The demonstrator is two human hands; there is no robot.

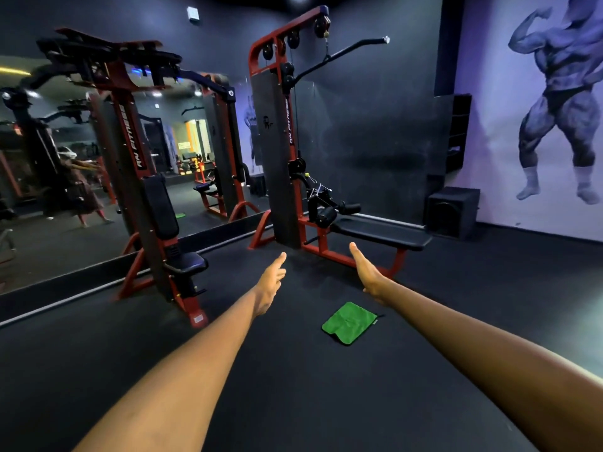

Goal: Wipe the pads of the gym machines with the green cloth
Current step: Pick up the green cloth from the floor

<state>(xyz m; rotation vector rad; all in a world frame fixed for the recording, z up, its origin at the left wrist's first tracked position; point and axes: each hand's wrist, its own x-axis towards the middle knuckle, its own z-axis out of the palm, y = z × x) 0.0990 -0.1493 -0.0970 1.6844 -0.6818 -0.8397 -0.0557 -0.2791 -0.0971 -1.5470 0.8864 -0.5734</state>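
Note:
A folded green cloth [349, 323] lies flat on the dark floor, below and between my two outstretched hands. My left hand [272, 282] reaches forward with straight fingers and holds nothing. My right hand [367, 270] is also stretched out flat and empty, just above and right of the cloth. Ahead stands a red cable machine with a long black bench pad [381, 234] and black roller pads [326, 215]. To the left is a second red machine with a black back pad [160, 208] and a seat pad [189, 261].
A large wall mirror [65, 177] runs along the left behind the machines. A black box [452, 212] sits by the right wall, which carries a bodybuilder mural [561, 93]. A pull-down bar [352, 48] hangs overhead. Dark floor [293, 386] stretches around the cloth.

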